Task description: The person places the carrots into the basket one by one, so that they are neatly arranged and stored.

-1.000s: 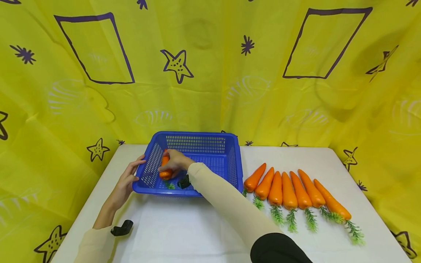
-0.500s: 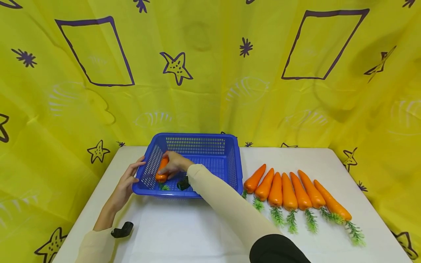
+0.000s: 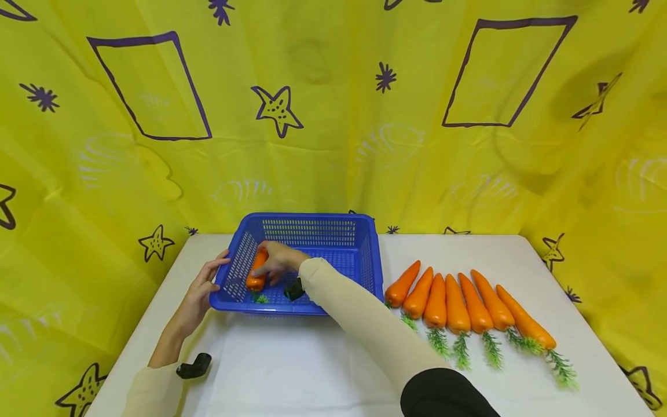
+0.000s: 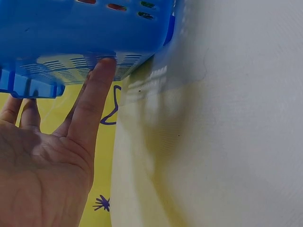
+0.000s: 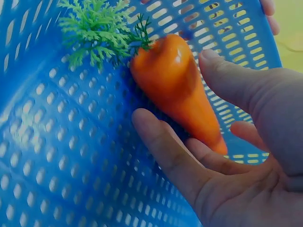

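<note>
An orange carrot (image 3: 255,282) with green leafy tops (image 5: 97,30) lies against the left wall inside a blue plastic basket (image 3: 297,310). My right hand (image 3: 278,259) reaches into the basket around this carrot. In the right wrist view, the fingers and thumb are spread on either side of the carrot, with a gap at the index finger. My left hand (image 3: 198,292) is at the basket's left side, its fairly straight fingers touching the rim. In the left wrist view, one digit (image 4: 92,101) extends up to the outer wall.
Several orange carrots (image 3: 457,304) with green tops lie in a fanned row on the white table (image 3: 281,365), right of the basket. Behind the table hangs a yellow curtain (image 3: 323,145) with drawn starfish.
The carrot in the basket has shifted left against the wall along with my right hand, whose fingers have since loosened from it. My left hand has stayed at the rim.
</note>
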